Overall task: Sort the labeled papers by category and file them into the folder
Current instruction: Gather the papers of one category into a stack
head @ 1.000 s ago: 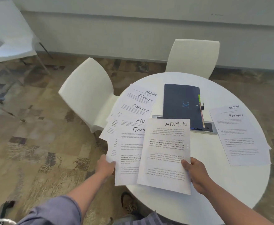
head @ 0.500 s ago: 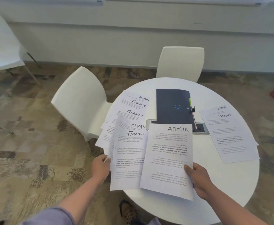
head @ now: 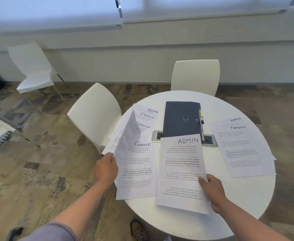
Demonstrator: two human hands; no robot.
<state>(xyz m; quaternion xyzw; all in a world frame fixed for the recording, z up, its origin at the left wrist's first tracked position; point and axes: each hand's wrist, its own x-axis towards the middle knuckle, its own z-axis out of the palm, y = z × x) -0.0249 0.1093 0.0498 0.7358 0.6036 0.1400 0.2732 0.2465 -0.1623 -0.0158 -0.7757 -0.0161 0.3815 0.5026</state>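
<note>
Left hand (head: 106,168) now peels an ADMIN sheet (head: 128,136) upright off the FINANCE sheet (head: 137,171); right hand (head: 212,190) pinches another ADMIN sheet (head: 181,171). Closed folder (head: 181,119) lies mid-bench (head: 238,197); sorted stack (head: 243,148) rightmost. Sorting continues.

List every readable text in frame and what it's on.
"ADMIN": sheet in right hand.
"FINANCE": sheet under lifted page.
"ADMIN", "FINANCE", "FINANCE": left pile.
"ADMIN", "FINANCE": right pile.
Lifted page in the left hand: label partly hidden.
Body print, folder tabs: unreadable.
</note>
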